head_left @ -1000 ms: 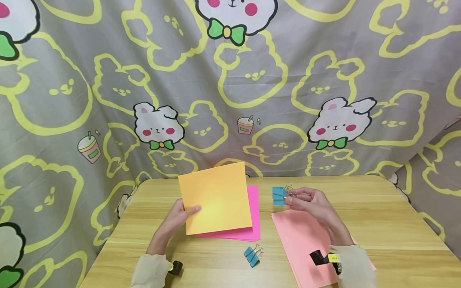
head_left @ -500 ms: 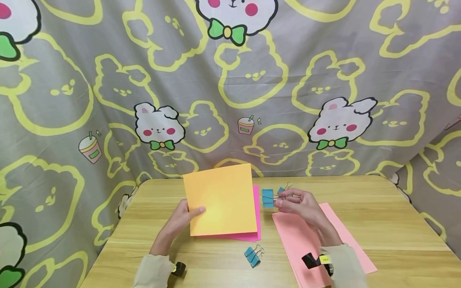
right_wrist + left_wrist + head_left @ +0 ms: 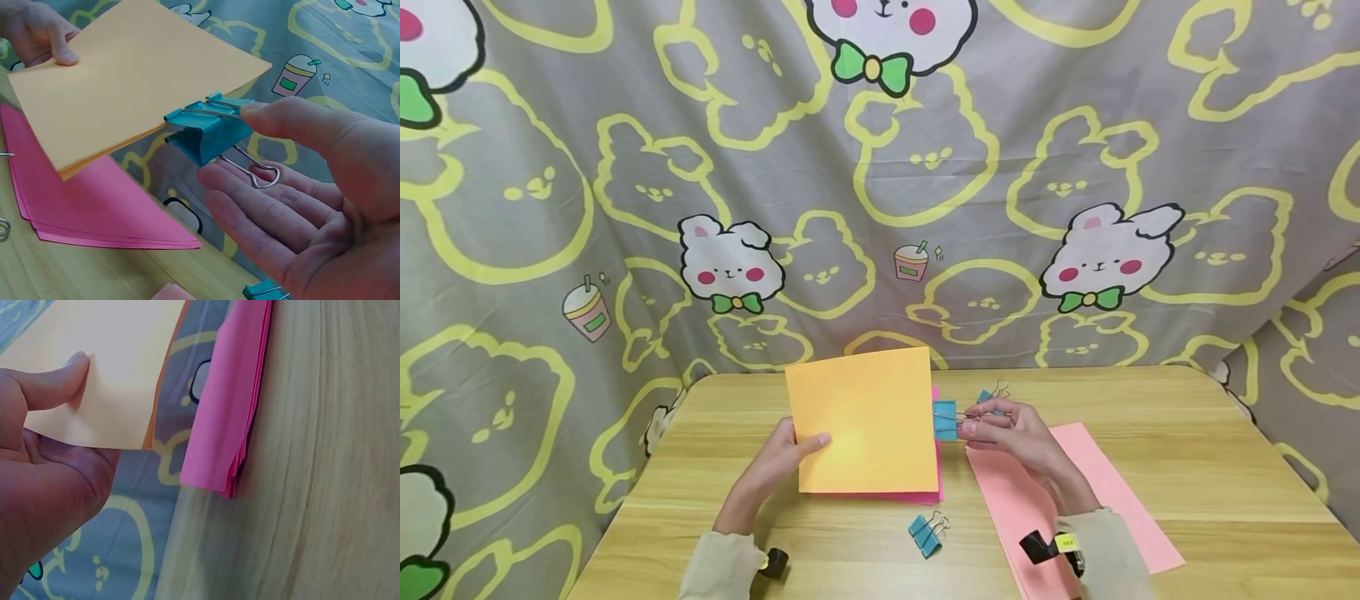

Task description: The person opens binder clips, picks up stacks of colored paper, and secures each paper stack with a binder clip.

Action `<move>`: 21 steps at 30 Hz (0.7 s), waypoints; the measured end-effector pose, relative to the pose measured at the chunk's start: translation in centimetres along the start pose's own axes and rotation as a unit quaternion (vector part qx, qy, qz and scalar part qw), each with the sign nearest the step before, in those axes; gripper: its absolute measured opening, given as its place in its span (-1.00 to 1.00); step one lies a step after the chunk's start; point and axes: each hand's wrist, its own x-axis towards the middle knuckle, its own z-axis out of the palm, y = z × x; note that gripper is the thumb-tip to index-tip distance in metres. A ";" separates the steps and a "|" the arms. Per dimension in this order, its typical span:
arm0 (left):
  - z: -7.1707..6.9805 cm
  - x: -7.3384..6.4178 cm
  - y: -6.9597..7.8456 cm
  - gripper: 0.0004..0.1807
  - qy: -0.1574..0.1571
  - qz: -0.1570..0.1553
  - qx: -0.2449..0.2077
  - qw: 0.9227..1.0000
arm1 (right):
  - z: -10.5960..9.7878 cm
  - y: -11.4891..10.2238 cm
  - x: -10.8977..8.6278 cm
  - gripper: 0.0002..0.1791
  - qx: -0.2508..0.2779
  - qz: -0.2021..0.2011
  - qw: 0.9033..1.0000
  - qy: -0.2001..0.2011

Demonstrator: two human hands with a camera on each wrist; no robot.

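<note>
My left hand (image 3: 788, 457) holds a stack of orange paper (image 3: 865, 421) up off the table, thumb on the front face and fingers behind. In my right hand (image 3: 1011, 433) a blue binder clip (image 3: 945, 421) is pinched by its wire handles, at the right edge of the orange stack. The right wrist view shows the clip (image 3: 215, 125) spread apart, its upper lip overlapping the paper's edge. Behind and below the orange stack lies pink-magenta paper (image 3: 94, 206), mostly hidden in the head view.
A second blue binder clip (image 3: 927, 535) lies near the front of the wooden table (image 3: 842, 558). Another clip (image 3: 985, 396) sits at the back, partly behind the right hand. Salmon-pink paper (image 3: 1112, 483) lies under the right forearm. A patterned cloth (image 3: 850, 192) hangs behind the table.
The right hand has moved left with the binder clip, from beside the back clip to the orange stack's edge. The left hand has shifted the stack slightly right.
</note>
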 end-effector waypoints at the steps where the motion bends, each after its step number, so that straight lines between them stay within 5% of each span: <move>1: 0.0 0.0 0.0 -0.63 0.000 0.000 0.001 1.000 | 0.0 0.0 0.0 -0.53 0.002 0.001 1.000 -0.002; 21: 0.9 0.1 0.4 -0.62 -0.022 0.003 -0.002 1.000 | 0.9 -0.2 0.1 -0.51 -0.015 -0.004 1.000 -0.008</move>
